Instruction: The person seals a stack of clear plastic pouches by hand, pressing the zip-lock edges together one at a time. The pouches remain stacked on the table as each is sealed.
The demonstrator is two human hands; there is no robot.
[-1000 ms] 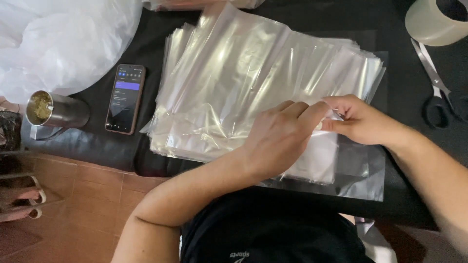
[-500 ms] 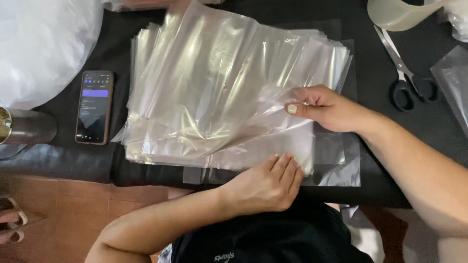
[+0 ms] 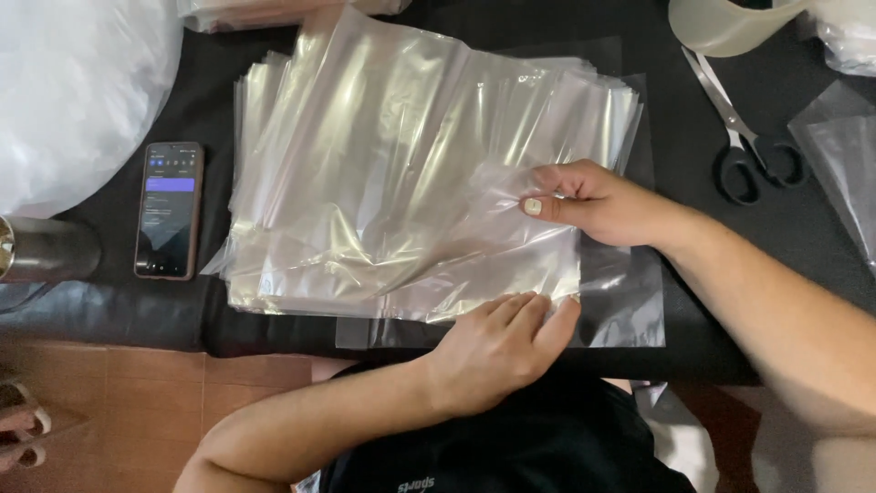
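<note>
A thick stack of clear plastic bags [image 3: 401,192] lies spread on a black padded surface [image 3: 109,310]. My right hand [image 3: 593,201] pinches the right edge of the top bag between thumb and fingers. My left hand [image 3: 497,342] rests flat with fingers together on the stack's near edge, pressing it down. One single clear bag [image 3: 630,301] pokes out beneath the stack at the right.
A phone [image 3: 169,210] with a lit screen lies left of the stack. Black-handled scissors [image 3: 744,137] and a tape roll [image 3: 730,23] sit at the upper right. A metal cylinder [image 3: 46,248] lies far left, a white plastic heap [image 3: 73,91] above it. Tiled floor shows below.
My left hand has left my right hand and slid down to the stack's near edge. My right hand stays pinching the top bag's edge. The view shifted slightly.
</note>
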